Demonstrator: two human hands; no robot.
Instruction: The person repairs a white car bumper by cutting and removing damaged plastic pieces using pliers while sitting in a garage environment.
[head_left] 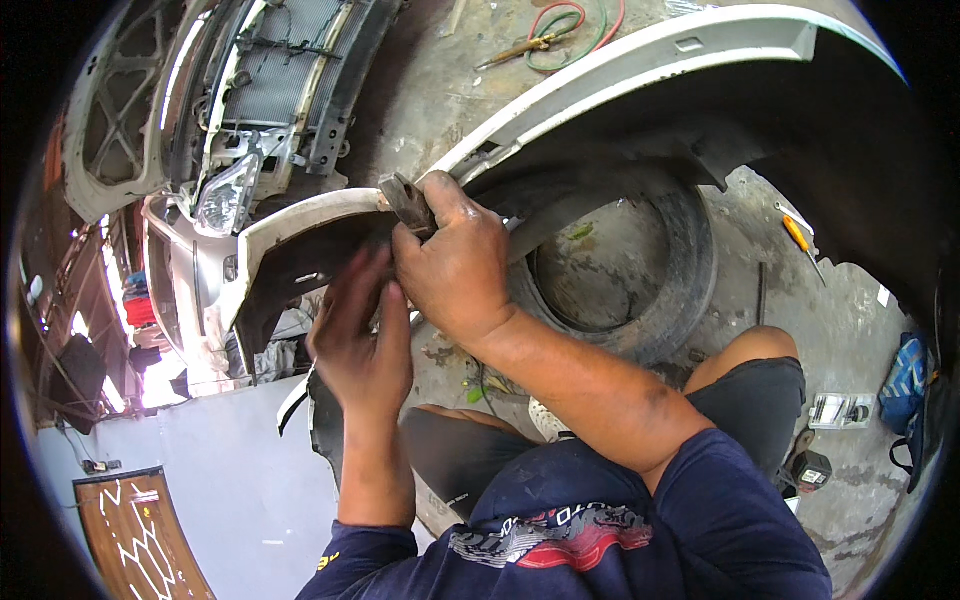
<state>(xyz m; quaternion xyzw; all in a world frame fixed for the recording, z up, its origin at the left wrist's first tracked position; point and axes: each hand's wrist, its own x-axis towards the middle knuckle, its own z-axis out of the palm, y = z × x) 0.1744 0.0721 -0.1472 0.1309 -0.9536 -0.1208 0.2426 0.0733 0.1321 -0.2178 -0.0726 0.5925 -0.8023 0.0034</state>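
Note:
A large white-edged car bumper cover [800, 110] curves across in front of me, its dark inner side facing me. My right hand [455, 260] is closed in a fist at the narrow part of its white edge. A dark metal tool with a blunt, block-like head [408, 205] sticks out from this fist; the fingers hide the rest, so its kind is unclear. Just left of it and lower, my left hand [365, 335] is raised by the bumper's dark inside. Motion smears its fingers, and whether they hold anything does not show.
A worn tyre [690, 270] lies beneath the bumper. On the concrete floor are a yellow-handled screwdriver [795, 232], a torch with red and green hoses [535, 42], a small tray [840, 411] and a blue bag [903, 380]. At the upper left stands a stripped car front with a headlight [222, 205].

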